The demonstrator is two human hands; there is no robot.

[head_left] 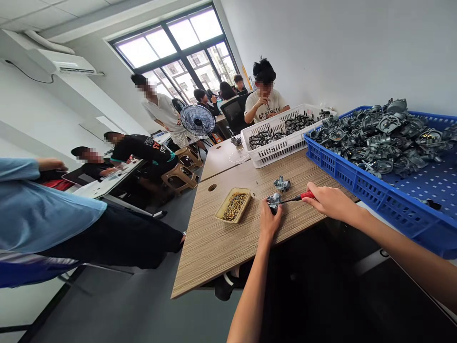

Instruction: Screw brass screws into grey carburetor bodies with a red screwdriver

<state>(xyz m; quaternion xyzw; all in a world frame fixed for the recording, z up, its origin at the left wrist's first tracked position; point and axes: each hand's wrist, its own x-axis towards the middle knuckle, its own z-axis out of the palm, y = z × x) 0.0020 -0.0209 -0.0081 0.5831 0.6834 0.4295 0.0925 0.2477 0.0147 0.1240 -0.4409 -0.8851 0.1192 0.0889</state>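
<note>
My left hand [270,220] is closed around a grey metal carburetor-like part [274,201] on the wooden table. My right hand [326,200] grips the red handle of a screwdriver [306,195], whose dark shaft points left and reaches the held part. The exact contact of its tip is too small to tell. Just behind the held part lies a second similar metal part [282,184]. To the left of my left hand stands a cream tray [218,215] holding many small brass-coloured pieces.
A blue crate [378,196] heaped with metal parts stands at the right, beside a white basket [271,156] of darker parts. A person [266,102] sits behind the basket. Another person in blue [64,214] stands left of the table [200,252]. A fan [197,119] is farther back.
</note>
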